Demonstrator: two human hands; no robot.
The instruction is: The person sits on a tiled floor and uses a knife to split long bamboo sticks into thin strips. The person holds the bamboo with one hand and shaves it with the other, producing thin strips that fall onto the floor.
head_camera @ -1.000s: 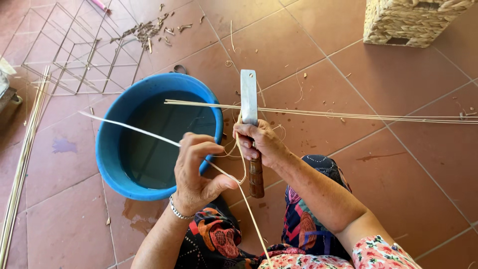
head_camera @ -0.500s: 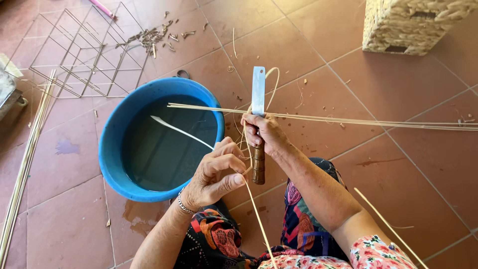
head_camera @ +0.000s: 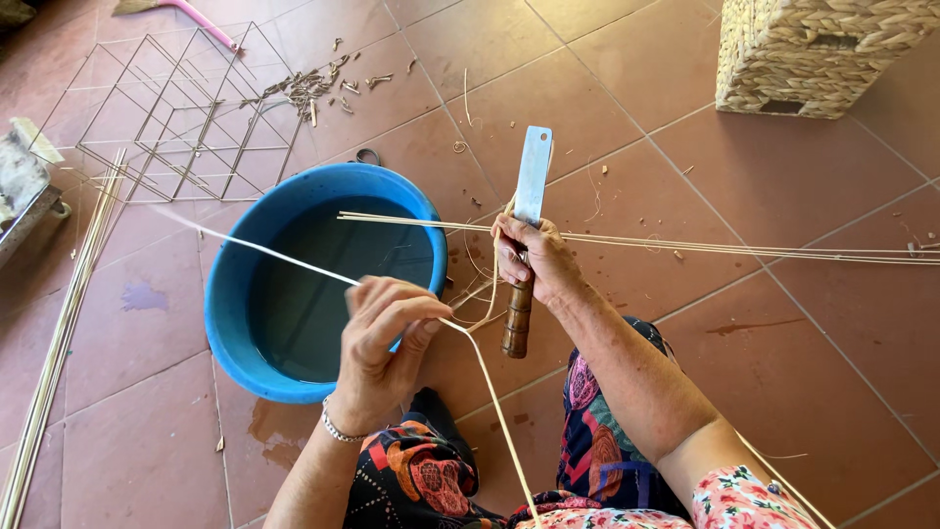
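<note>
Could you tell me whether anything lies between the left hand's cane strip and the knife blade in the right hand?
Nothing visible does. The left hand pinches the cane strip over the blue basin; the right hand holds the knife upright beside it.

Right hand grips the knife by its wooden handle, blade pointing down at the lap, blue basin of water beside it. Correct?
Not quite. In the head view the right hand grips the knife by its wooden handle, but the blade points up, away from the lap. The blue basin of water is beside it.
</note>
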